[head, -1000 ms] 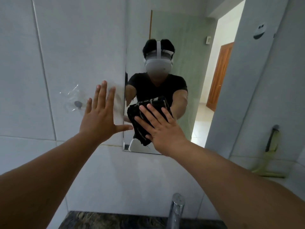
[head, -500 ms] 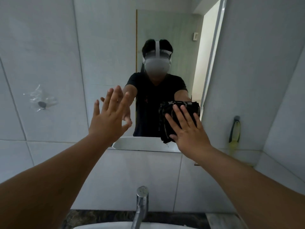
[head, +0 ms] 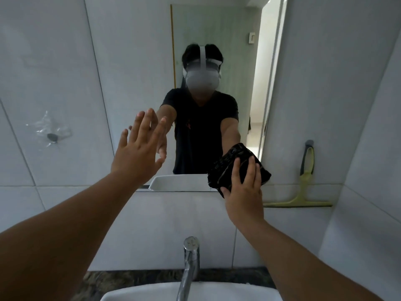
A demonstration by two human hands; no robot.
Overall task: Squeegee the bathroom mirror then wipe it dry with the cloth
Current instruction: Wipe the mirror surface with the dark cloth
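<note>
mirror (head: 217, 29) fills the wall above the sink (head: 195, 292), biggest thing in view, task surface. step in hand looks like the dry wipe: squeegee (head: 303, 192) is parked, hanging on the wall tile right of the mirror, blade down, well apart from both hands. left hand (head: 138, 153) is raised flat at the mirror's lower left, fingers straight and slightly spread, holding nothing; can't tell if the palm actually touches the glass. right hand (head: 245, 192) presses the dark cloth (head: 238, 168) against the mirror's lower right corner, fingers spread flat on top, cloth bunched under them. to do it well, probably: keep the cloth flat under the whole palm, overlap passes, run right into the bottom edge and corners where drips collect, keep the left palm off glass already dried. faucet (head: 189, 263) sits below, centre.
</note>
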